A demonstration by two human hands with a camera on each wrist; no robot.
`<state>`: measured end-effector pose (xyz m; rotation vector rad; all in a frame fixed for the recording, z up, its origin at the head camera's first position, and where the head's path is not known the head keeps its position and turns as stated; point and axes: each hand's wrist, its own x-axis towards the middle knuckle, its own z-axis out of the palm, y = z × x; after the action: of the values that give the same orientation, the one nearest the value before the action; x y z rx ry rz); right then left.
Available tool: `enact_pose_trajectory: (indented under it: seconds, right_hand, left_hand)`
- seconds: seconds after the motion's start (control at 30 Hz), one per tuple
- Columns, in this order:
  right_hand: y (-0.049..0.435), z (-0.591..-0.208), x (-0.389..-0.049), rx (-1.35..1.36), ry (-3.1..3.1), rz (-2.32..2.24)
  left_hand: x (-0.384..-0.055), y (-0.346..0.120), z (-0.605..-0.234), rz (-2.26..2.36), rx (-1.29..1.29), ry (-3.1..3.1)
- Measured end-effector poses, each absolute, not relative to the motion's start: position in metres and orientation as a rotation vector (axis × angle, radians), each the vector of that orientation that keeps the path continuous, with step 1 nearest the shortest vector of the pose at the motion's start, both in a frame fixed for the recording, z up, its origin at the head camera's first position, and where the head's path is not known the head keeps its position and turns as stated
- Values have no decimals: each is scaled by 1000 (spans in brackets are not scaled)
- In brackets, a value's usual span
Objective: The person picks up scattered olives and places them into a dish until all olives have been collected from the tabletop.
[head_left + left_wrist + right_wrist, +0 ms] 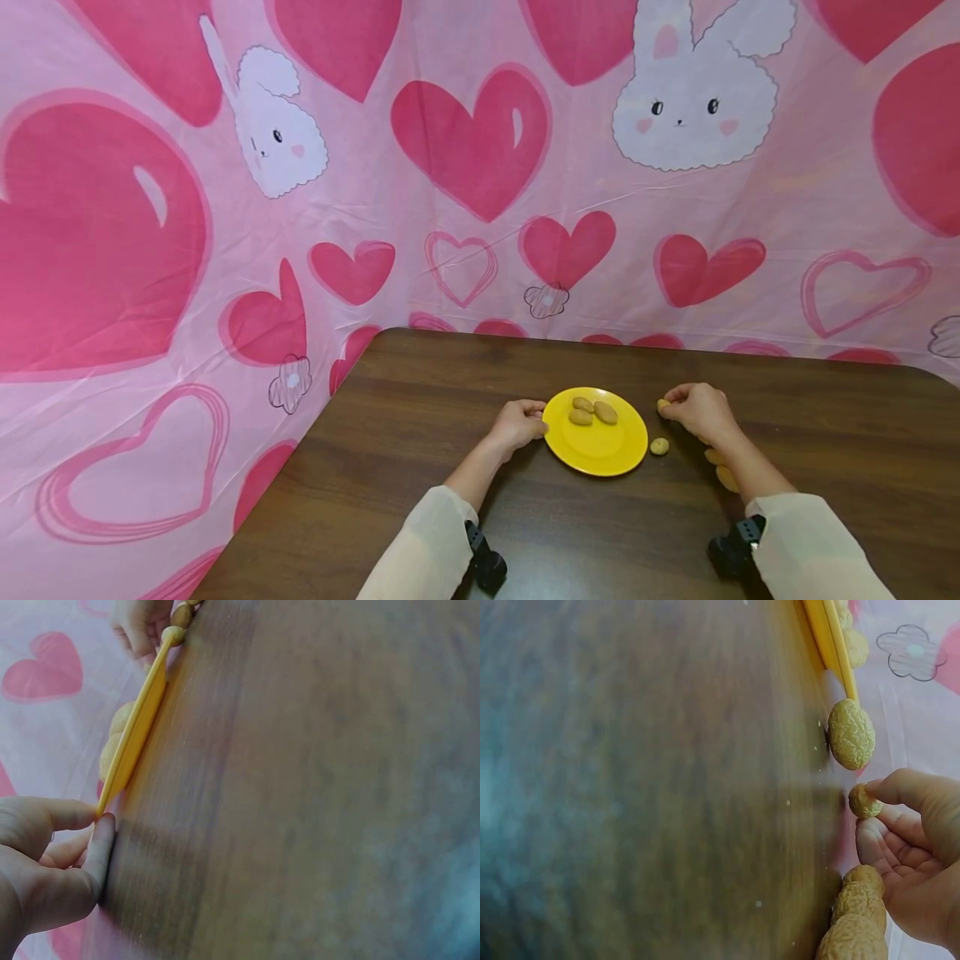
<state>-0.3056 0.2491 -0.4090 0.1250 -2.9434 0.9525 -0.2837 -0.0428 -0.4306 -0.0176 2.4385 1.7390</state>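
Note:
My left hand point(519, 427) pinches the left rim of a round yellow plate point(596, 454), its thumb and fingers at the edge. In the left wrist view the plate point(141, 742) appears edge-on, close over the wooden table. On its far half lie several tan, oval, potato-like pieces point(581, 417). To the right of the plate, my right hand point(703, 412) pinches another small wrinkled potato-like piece point(864, 801) between thumb and fingers. One loose yellowish piece point(659, 447) rests on the table between the plate and that hand.
More tan pieces point(855, 939) lie in a row under the right wrist, partly hidden by it in the head view. The dark wooden table point(420, 400) ends at a pink heart-patterned cloth point(480, 192) behind and on the left.

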Motion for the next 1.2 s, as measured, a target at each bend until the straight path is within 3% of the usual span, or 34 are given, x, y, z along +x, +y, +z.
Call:
enact_pose_trajectory:
  seconds: [1.2]
  right_hand:
    - [231, -402, -297, 226, -2885, 1048]
  left_hand:
    - [-285, -42, -432, 1754, -18, 2427]
